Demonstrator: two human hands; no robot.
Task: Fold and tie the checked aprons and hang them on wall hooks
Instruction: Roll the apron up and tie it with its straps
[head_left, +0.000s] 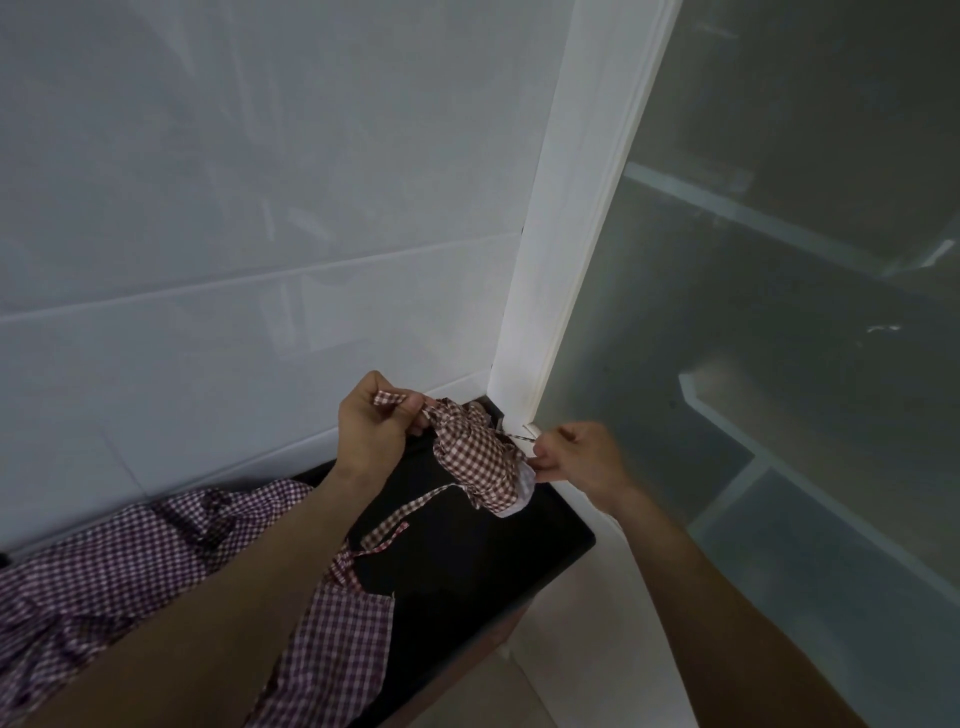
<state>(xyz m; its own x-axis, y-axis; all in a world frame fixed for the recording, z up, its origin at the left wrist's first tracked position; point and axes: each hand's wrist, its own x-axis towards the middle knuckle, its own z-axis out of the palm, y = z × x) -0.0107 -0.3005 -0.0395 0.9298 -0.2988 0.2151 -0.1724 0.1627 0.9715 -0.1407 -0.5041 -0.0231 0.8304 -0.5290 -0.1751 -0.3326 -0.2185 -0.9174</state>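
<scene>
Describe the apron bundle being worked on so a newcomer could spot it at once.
Follow the white door frame down to the black countertop. The bundled apron sits there between the left hand and right hand. Unlike the flat aprons, it is a tight wad.

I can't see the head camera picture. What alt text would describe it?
Two hands hold a bundled red-and-white checked apron above a black counter by a white wall corner: the left hand grips a strap end, the right hand pinches the bundle's edge. More checked aprons lie on the counter's left.
</scene>
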